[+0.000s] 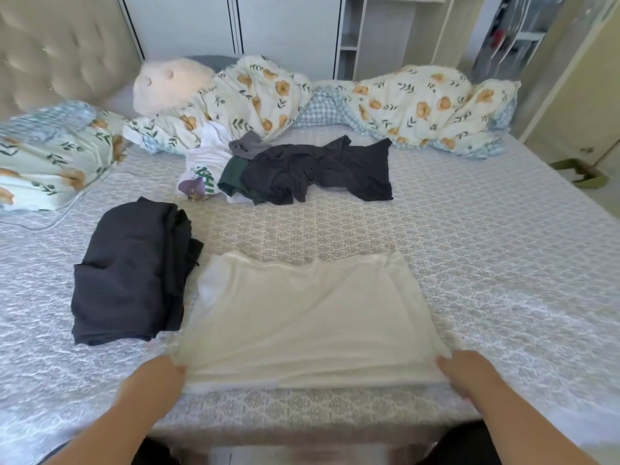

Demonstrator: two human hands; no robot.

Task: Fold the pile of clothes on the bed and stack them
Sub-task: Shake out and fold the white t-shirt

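The white garment (302, 317) lies spread flat on the bed (486, 263), close to its near edge and roughly midway along it. It looks partly folded already, a broad panel with a doubled hem along the near side. The left hand (157, 380) pinches the near left corner of the cloth and the right hand (466, 374) pinches the near right corner; the fingers of both are closed on the fabric, though motion blur hides exactly how each finger lies.

Just beside the garment's left edge, touching or nearly so, sits the stack of folded dark clothes (131, 273). Farther toward the far side of the bed, well apart from the garment, is the unfolded pile (288, 169): dark pieces on top, a green one and a white printed one to their left. Behind it a floral duvet (419, 105) is bunched along the far edge, with a plush toy (167, 85) and a pillow (50, 152) toward the far left corner.

The step in hand looks like a fold of the near hem up over the far half. To do it well, both corners should rise together and travel evenly, with the cloth kept taut between the hands so no crease forms across the middle. The hem should land square on the far edge. The finished width should match the dark stack so it sits steady on top.
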